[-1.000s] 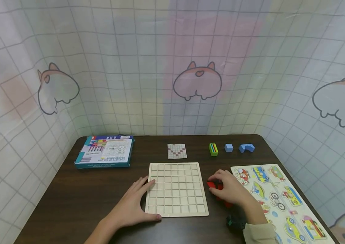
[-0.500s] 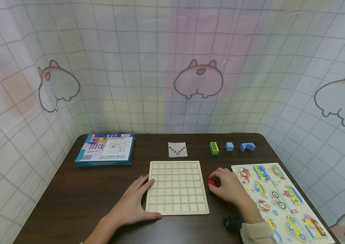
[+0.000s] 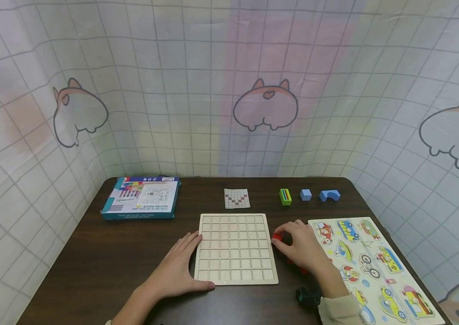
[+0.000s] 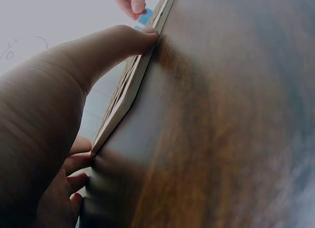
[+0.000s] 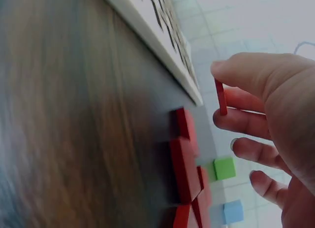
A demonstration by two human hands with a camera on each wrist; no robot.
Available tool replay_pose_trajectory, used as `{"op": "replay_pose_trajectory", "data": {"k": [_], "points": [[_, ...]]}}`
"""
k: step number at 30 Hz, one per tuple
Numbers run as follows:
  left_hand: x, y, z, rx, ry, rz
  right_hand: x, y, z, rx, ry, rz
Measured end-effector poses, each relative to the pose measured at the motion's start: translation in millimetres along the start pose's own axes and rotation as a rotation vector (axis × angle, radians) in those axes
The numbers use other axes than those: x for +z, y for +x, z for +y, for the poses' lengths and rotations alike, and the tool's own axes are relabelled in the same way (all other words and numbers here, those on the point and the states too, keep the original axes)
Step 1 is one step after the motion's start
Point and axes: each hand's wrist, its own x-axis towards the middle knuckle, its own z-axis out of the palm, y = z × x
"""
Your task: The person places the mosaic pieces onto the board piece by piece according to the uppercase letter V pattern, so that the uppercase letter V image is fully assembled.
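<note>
A pale wooden grid board (image 3: pixel 236 249) with square cells lies in the middle of the table. My left hand (image 3: pixel 177 268) rests at its near left corner, thumb on the front edge and fingers spread along the left side. To the right of the board, my right hand (image 3: pixel 301 243) pinches a thin red square tile (image 5: pixel 221 97) between thumb and index finger, edge-on in the right wrist view. Several more red tiles (image 5: pixel 186 171) lie loosely on the table below that hand, and the hand partly hides them in the head view.
Behind the board lies a small patterned grid card (image 3: pixel 237 198). A teal-edged box (image 3: pixel 141 198) stands back left. Back right are a green striped block (image 3: pixel 285 197), a blue block (image 3: pixel 305 195) and a blue arch (image 3: pixel 329 195). A vehicle puzzle board (image 3: pixel 375 271) covers the right side.
My right hand has lifted a red tile off the loose ones and shifted slightly left toward the board. The left hand stays nearly still at the board's corner.
</note>
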Motion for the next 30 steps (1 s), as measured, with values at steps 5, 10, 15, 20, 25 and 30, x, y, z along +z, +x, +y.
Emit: {"op": "replay_pose_trajectory", "data": {"k": [5, 10, 15, 20, 25, 30], "points": [[0.8, 0.6, 0.1, 0.009, 0.007, 0.006, -4.7, -2.5, -11.6, -0.055, 0.055, 0.006], [0.9, 1.7, -0.1, 0.022, 0.015, 0.015, -7.8, -5.0, -26.8, -0.123, 0.083, 0.013], [0.8, 1.2, -0.3, 0.02, 0.01, 0.007, -8.8, -6.1, -42.4, -0.14, 0.102, -0.009], [-0.4, -0.2, -0.2, 0.014, -0.005, 0.004, -7.2, -6.8, -53.7, -0.186, 0.117, -0.016], [-0.6, 0.5, 0.3, 0.012, -0.004, 0.003, -3.8, -7.0, -64.6, -0.22, 0.133, -0.038], [0.2, 0.9, -0.3, 0.005, -0.002, -0.001, -0.2, -4.5, -77.8, -0.225, 0.142, -0.094]]}}
